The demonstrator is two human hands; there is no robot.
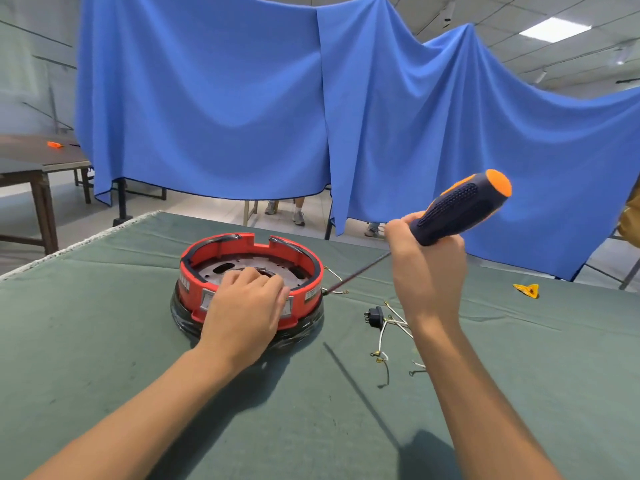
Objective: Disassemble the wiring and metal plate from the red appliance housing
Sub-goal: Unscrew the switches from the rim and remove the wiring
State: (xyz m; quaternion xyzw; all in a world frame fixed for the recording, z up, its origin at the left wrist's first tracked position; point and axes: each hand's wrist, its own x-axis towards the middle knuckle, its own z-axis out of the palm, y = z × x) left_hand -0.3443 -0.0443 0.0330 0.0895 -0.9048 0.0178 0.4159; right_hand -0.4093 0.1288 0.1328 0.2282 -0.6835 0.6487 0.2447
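Note:
The round red appliance housing [242,252] sits on a black base on the green table cover. Inside it lies a grey metal plate [221,268] with holes. My left hand [242,303] grips the housing's near rim, fingers curled over the edge onto the plate. My right hand [427,268] holds a screwdriver by its dark blue and orange handle [464,209]. Its thin shaft [360,271] slants down to the housing's right side, where short wires stick out. A loose bundle of white wires with a black plug part [384,327] lies on the cover to the right of the housing.
The green cover [138,358] spreads across the whole table; its far edge runs behind the housing. A small yellow scrap [527,290] lies at the right. A blue cloth [311,109] hangs behind the table. A brown table [34,161] stands far left.

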